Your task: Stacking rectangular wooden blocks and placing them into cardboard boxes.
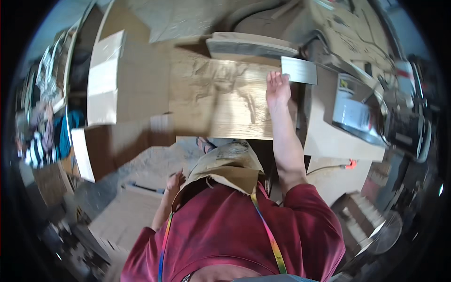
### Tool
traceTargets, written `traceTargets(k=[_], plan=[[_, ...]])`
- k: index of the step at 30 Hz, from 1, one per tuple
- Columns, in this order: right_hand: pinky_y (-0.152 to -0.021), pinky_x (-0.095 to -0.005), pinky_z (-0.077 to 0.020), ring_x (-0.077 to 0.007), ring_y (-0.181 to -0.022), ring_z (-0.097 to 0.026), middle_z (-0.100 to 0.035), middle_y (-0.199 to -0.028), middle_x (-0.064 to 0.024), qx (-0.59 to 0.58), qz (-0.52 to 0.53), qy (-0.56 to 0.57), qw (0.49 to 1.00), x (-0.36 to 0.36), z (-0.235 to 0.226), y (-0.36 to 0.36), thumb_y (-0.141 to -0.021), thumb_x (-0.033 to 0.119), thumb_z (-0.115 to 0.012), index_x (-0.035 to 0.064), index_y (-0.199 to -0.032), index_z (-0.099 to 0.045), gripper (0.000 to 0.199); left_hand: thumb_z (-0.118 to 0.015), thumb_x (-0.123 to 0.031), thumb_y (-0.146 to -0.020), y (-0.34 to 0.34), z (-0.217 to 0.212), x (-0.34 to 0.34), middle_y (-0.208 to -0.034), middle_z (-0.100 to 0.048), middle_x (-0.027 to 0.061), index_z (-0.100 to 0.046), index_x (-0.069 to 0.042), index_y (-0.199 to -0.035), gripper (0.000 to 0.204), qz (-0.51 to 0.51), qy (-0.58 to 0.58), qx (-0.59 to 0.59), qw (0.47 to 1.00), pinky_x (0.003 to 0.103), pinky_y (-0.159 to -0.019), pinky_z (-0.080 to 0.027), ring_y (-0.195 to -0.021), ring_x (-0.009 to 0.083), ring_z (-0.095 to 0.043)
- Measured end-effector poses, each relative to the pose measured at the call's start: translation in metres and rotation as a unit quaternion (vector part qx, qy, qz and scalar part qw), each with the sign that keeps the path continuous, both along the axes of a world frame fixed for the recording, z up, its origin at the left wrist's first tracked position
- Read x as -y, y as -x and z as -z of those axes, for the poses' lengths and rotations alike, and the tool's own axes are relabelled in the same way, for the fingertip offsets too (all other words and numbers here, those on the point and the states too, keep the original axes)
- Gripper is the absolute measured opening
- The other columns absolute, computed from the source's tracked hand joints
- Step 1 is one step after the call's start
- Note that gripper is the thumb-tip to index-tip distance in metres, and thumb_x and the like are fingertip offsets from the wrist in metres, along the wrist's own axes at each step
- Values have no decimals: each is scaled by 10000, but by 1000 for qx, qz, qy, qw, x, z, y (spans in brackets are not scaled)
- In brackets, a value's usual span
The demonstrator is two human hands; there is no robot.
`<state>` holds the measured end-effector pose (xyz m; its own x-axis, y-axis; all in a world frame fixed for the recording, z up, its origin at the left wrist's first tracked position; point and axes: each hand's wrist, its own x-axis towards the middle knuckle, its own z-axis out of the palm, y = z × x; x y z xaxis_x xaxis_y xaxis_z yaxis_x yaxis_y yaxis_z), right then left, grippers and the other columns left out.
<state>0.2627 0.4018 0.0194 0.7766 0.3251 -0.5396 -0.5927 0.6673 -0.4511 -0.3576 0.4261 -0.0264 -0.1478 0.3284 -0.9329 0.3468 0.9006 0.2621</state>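
Stretched out over the wooden worktable (235,103), my right hand (278,87) has its fingers curled at the near left corner of a thin, pale rectangular panel (300,70). The thumb lies over that corner; the panel's underside is hidden. My left hand (175,180) hangs low beside the tan apron (225,164), away from the table. Its fingers are loosely bent and somewhat apart, with nothing visible in them. Shavings or dust and a shadow mark the tabletop.
An open cardboard box (141,84) stands at the table's left. A dusty board-like block (251,46) lies along the far edge. To the right are a white bucket (354,110) and an orange-tipped hose (350,164). Another person in striped clothing (40,152) is at far left.
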Motion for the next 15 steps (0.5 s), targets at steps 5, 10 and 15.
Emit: traceTargets(k=[5, 10, 15], plan=[[-844, -319, -513, -167, -876, -597, -617, -908, -50, -80, -324, 27, 942, 34, 8, 122, -1128, 244, -616, 29, -1204, -655, 231, -835, -355, -958, -54, 7, 14, -918, -690, 96, -721, 38, -1122, 441, 9, -88, 102, 991, 279, -760, -539, -827, 188, -650], [-772, -312, -518, -171, -820, -613, -657, -909, -71, -44, -594, 98, 797, 40, 35, 216, -1102, 199, -657, 6, -1162, -675, 203, -782, -294, -1009, -106, -36, 10, -1047, -735, 97, -699, 54, -1253, 433, -13, -121, 122, 985, 288, -874, -568, -971, 180, -699], [-715, -283, -541, -171, -760, -643, -678, -874, -80, -40, -661, 43, 749, 4, 54, 254, -1055, 188, -721, 2, -1092, -707, 191, -765, -227, -1027, -145, -54, 11, -1048, -741, 94, -704, 38, -1251, 352, -78, -144, 239, 957, 277, -897, -570, -958, 167, -708]])
